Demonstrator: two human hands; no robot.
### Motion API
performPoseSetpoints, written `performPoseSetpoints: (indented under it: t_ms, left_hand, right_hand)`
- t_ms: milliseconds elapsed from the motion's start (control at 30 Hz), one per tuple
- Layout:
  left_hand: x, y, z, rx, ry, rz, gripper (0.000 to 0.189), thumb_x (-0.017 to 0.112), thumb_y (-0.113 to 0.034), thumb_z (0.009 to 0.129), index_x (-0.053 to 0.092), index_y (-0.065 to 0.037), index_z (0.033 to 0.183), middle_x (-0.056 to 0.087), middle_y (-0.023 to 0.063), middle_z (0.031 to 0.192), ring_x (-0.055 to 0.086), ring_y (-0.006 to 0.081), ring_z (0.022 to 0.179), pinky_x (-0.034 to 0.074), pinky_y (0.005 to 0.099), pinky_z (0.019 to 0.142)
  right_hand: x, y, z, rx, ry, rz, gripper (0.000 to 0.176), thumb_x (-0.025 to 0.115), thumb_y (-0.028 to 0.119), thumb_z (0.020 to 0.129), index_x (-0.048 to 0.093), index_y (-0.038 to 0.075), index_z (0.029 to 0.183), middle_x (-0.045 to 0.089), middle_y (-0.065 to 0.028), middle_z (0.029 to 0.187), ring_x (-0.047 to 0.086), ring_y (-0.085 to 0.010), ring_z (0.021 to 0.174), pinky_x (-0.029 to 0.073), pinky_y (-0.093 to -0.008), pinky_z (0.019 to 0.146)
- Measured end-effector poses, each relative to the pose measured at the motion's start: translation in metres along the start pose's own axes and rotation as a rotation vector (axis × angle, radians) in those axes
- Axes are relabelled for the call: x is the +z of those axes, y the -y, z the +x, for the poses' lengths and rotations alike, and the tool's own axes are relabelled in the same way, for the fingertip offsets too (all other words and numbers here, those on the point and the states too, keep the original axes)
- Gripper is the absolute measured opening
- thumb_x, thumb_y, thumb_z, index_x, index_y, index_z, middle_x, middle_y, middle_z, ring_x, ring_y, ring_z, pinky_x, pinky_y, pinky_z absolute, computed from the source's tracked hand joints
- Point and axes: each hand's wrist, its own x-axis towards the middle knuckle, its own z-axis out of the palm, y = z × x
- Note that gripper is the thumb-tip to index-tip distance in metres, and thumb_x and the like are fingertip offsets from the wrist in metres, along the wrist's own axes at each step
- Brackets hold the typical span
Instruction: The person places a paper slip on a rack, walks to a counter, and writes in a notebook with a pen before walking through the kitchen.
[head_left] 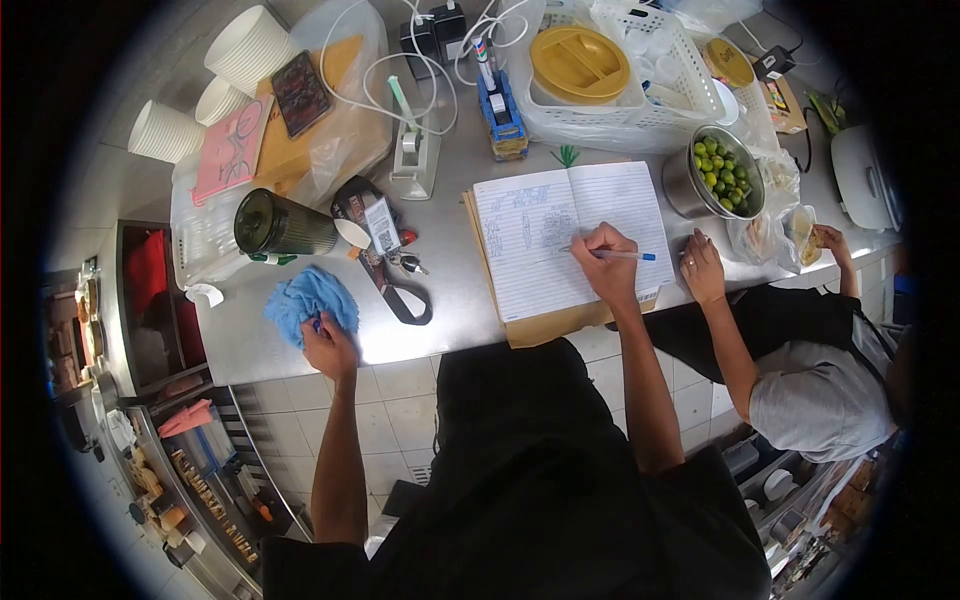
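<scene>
My right hand (606,262) holds a blue-and-white pen (634,256), its writing end close to the right page of an open lined notebook (515,262). Handwriting covers part of both pages. Under the notebook lies brown cardboard or a folder (545,328). At the counter's front edge on the left, my left hand (329,345) is closed at the lower edge of a crumpled blue cloth (305,300); a small dark blue item shows between its fingers. Between cloth and notebook lie a black lanyard (408,306) with keys (410,263) and a badge (382,226).
A co-worker (815,395) stands at the right, hands over the counter. Near them are a metal pot (676,182) of limes and plastic bags. A dark cup (290,228), tape dispensers (413,165), paper cups (165,130), a phone (300,94) and white baskets (590,125) stand behind.
</scene>
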Motion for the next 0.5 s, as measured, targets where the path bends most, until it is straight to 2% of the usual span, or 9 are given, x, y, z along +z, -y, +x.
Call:
performPoseSetpoints:
  t_ms: [133, 200, 333, 400, 500]
  left_hand:
    - [-0.003, -0.005, 0.0, -0.011, 0.004, 0.008, 0.036, 0.058, -0.04, 0.098, 0.057, -0.005, 0.101, 0.065, 0.0183, 0.081, 0.062, 0.0386, 0.073, 0.046, 0.0474, 0.067]
    - [-0.008, -0.009, 0.001, -0.089, 0.094, -0.031, 0.04, 0.056, -0.042, 0.096, 0.058, -0.003, 0.101, 0.067, 0.0203, 0.096, 0.061, 0.0417, 0.086, 0.044, 0.0468, 0.078]
    - [-0.009, -0.012, 0.001, -0.091, 0.101, -0.022, 0.04, 0.056, -0.042, 0.096, 0.058, -0.003, 0.099, 0.067, 0.0196, 0.094, 0.062, 0.0409, 0.085, 0.044, 0.046, 0.078]
    - [-0.005, -0.007, 0.0, -0.022, 0.028, -0.017, 0.036, 0.059, -0.041, 0.097, 0.057, -0.005, 0.1, 0.066, 0.018, 0.083, 0.061, 0.0383, 0.074, 0.044, 0.0476, 0.069]
    - [-0.003, -0.005, 0.0, -0.038, 0.034, -0.005, 0.035, 0.058, -0.04, 0.097, 0.057, -0.005, 0.1, 0.066, 0.018, 0.085, 0.061, 0.0385, 0.076, 0.044, 0.0476, 0.071]
  right_hand:
    - [0.0, -0.003, 0.0, -0.008, 0.009, 0.004, 0.032, 0.075, 0.002, 0.08, 0.049, 0.005, 0.062, 0.053, 0.0016, 0.056, 0.044, -0.004, 0.054, 0.038, -0.0248, 0.05]
    - [-0.001, -0.002, 0.001, 0.004, 0.014, -0.016, 0.032, 0.076, 0.002, 0.08, 0.049, 0.005, 0.062, 0.053, 0.0016, 0.056, 0.044, -0.004, 0.054, 0.038, -0.0249, 0.05]
    - [0.0, -0.002, 0.0, 0.016, 0.019, -0.019, 0.032, 0.076, 0.002, 0.08, 0.049, 0.005, 0.062, 0.053, 0.0014, 0.056, 0.043, -0.0042, 0.054, 0.038, -0.0251, 0.05]
    - [0.0, 0.0, 0.001, 0.002, 0.018, -0.023, 0.032, 0.076, 0.002, 0.08, 0.049, 0.005, 0.062, 0.053, 0.0013, 0.056, 0.043, -0.0042, 0.054, 0.038, -0.025, 0.05]
    - [-0.002, -0.004, 0.001, -0.006, 0.022, -0.026, 0.032, 0.076, 0.002, 0.08, 0.049, 0.005, 0.062, 0.053, 0.0014, 0.057, 0.043, -0.0041, 0.054, 0.038, -0.0247, 0.05]
